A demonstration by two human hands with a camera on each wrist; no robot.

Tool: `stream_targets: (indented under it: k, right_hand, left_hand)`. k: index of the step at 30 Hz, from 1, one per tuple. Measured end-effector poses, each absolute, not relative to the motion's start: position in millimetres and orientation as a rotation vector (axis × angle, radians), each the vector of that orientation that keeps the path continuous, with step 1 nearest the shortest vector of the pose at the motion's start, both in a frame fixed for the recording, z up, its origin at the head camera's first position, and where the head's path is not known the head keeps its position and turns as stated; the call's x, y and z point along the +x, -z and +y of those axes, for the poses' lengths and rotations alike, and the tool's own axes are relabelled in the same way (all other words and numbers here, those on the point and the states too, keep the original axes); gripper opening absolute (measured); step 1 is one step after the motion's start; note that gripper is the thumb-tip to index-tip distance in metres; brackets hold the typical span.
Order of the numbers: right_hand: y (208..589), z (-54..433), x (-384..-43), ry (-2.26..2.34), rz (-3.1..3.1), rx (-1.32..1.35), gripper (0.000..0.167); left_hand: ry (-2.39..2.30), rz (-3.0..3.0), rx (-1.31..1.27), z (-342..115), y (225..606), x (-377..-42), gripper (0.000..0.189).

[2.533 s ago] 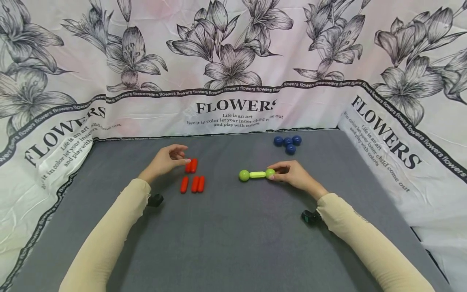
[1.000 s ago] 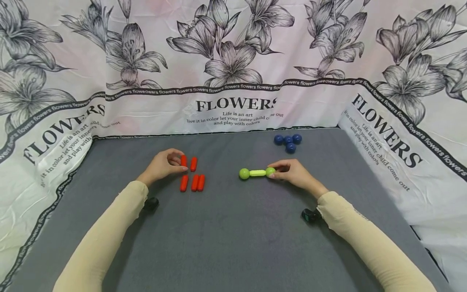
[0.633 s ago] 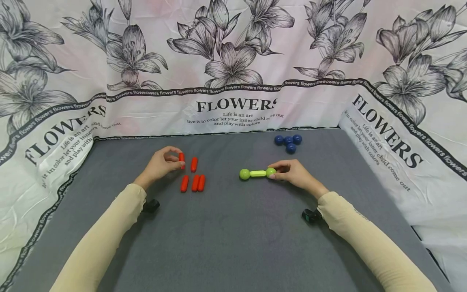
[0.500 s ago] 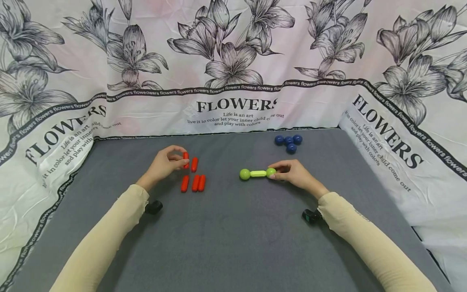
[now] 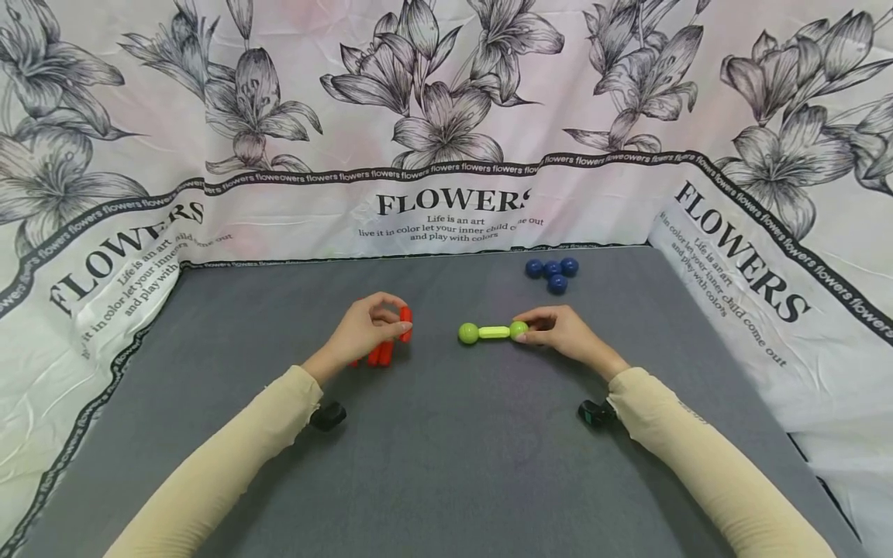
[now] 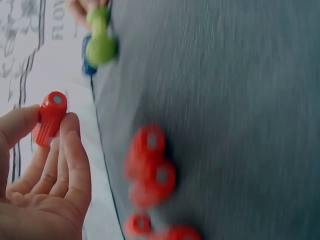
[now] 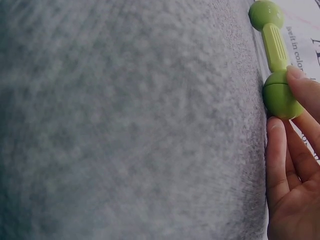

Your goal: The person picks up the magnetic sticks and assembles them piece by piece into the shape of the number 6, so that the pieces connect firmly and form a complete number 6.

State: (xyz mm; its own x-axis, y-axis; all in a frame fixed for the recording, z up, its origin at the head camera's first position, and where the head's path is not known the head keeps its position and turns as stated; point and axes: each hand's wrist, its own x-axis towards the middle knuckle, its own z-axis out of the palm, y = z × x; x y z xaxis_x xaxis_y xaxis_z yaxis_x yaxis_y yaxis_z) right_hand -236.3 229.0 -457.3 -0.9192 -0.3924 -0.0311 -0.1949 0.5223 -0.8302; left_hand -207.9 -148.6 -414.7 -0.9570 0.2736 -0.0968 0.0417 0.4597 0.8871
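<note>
My left hand (image 5: 359, 329) pinches a short red ribbed rod (image 5: 406, 324) between thumb and fingertips, held upright in the head view. A pale dot marks the rod's end (image 6: 57, 99) in the left wrist view. Behind and below that hand lie more red rods (image 5: 380, 353), partly hidden by it. To the right, my right hand (image 5: 563, 333) grips one end of a green dumbbell-shaped piece (image 5: 493, 332). Two green balls sit at its ends, joined by a yellow-green rod (image 7: 275, 47). Thumb and fingertips of the right hand press on the nearer ball (image 7: 281, 95).
Several dark blue balls (image 5: 553, 268) are clustered near the back edge of the grey table (image 5: 446, 465), beyond the right hand. A white cloth with printed flowers (image 5: 446, 116) hangs along the back and sides. Black wrist cameras (image 5: 328, 417) sit under both forearms.
My left hand has picked up a red rod from the rear pair and carried it right, toward the green piece. The right hand and the green piece have stayed in place.
</note>
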Motion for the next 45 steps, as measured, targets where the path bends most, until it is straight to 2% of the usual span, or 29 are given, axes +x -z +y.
stream_targets:
  k: [16, 45]
  right_hand:
    - [460, 228, -237, 1.346, 2.558, -0.494, 0.038]
    - [462, 230, -240, 1.338, 2.542, -0.481, 0.037]
  left_hand:
    - [-1.55, 2.275, 0.238, -79, 432, -181, 0.032]
    - [-1.488, 2.301, 0.104, -54, 438, -181, 0.03]
